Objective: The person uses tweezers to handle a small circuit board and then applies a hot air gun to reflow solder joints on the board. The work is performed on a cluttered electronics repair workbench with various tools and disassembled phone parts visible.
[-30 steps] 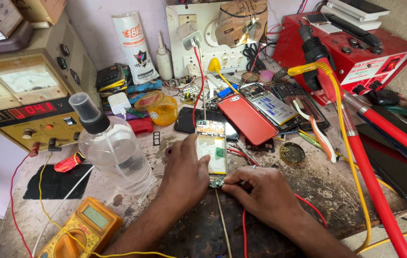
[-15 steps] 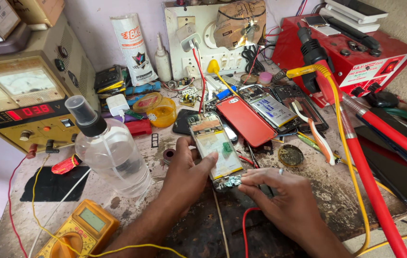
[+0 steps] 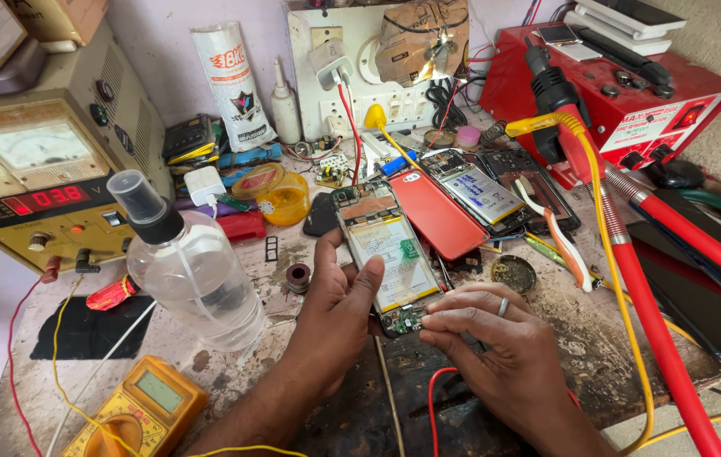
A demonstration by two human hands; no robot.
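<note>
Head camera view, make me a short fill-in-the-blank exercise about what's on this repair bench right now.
1. The left hand holds an opened phone with its back cover ____.
2. The right hand wears a ____ on one finger.
3. The clear spray bottle stands to the ____ of the left hand.
4. The multimeter at the bench's near edge is ____ in colour.

Missing words: off; ring; left; yellow
</note>
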